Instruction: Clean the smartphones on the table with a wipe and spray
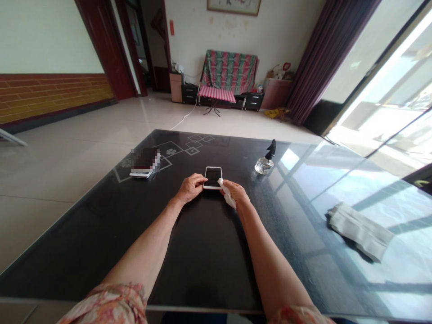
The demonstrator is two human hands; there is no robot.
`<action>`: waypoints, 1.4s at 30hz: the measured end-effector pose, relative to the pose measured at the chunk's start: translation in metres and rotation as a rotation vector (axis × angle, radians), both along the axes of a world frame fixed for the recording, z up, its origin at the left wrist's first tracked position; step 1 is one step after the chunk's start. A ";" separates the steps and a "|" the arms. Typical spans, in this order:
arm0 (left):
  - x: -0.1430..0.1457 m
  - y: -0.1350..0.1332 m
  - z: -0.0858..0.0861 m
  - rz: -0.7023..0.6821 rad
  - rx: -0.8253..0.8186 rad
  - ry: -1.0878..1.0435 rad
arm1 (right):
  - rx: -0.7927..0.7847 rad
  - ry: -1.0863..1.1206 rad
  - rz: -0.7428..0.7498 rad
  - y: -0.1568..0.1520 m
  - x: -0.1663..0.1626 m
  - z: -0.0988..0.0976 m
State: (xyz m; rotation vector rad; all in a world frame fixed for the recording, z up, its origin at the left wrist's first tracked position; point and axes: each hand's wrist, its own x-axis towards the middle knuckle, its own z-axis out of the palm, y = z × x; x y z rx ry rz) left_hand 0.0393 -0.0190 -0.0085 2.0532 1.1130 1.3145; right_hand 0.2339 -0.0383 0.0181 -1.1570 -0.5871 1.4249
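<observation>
Holding the stiff, likely slippery phone [213,177] by its edge, the left hand [191,187] keeps its fingers narrow while the right hand [237,192] clasps a soft wipe [227,195].

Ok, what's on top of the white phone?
The left hand touches the left edge of the phone. A white tissue in the right hand covers its near right corner. The dark screen is otherwise bare. That corner is hidden.

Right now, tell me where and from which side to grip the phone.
Grip the phone by its two long edges, coming down from above. It lies flat, screen up, on the table, so only the thin sides are free. The left hand touches its left edge; the right hand holds a wipe.
</observation>
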 end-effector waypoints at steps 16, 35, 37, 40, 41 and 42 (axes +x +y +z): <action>0.004 -0.010 0.019 0.066 0.291 0.157 | 0.018 -0.019 -0.046 -0.003 0.003 0.002; 0.005 0.015 0.051 0.037 0.468 0.248 | 0.196 -0.077 -0.036 0.024 0.007 0.011; 0.006 0.016 0.048 0.030 0.497 0.254 | 0.205 -0.049 -0.045 0.025 0.005 0.006; 0.006 0.018 0.046 0.028 0.512 0.277 | 0.225 -0.013 -0.067 0.025 0.004 0.003; 0.006 0.018 0.046 0.031 0.506 0.285 | 0.229 -0.013 -0.073 0.025 0.004 0.002; 0.006 0.018 0.046 0.035 0.497 0.290 | 0.235 -0.031 -0.075 0.026 0.004 0.002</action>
